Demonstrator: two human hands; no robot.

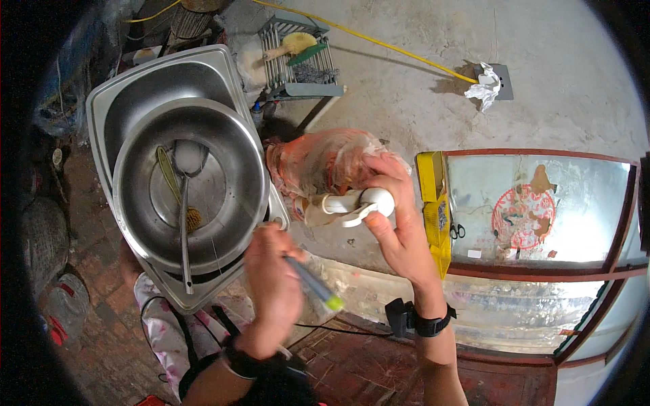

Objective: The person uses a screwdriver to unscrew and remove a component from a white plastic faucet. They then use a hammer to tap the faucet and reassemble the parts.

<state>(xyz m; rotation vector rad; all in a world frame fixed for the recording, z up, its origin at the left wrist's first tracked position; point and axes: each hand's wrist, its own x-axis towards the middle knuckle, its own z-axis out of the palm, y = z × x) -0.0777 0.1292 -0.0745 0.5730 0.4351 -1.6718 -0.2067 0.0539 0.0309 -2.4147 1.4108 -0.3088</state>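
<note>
My left hand (pixel 274 291), blurred by motion, is closed round a handle (pixel 315 284) that is grey with a lime-green end; the tool's other end is hidden. To its right, my right hand (pixel 396 223) has thumb and fingers around the rounded end of a white tap (pixel 371 204). A tan sleeve-like piece (pixel 317 211) covers the tap's spout side. Left of my left hand, a round steel basin (pixel 135 216) sits over the steel sink (pixel 159 78). Inside it lie a long-handled ladle (pixel 185 230) and a green-handled brush (pixel 168 172) with a golden-brown head (pixel 193 218).
Behind the tap bulges an orange-tinted plastic bag (pixel 325 159). A wall rack (pixel 301 89) holds a brush and scrubbing pads. A yellow basket (pixel 437 223) hangs right of my right hand, near black-handled scissors (pixel 458 231) and a red-framed window (pixel 528 210). A yellow cable (pixel 379 42) crosses the wall.
</note>
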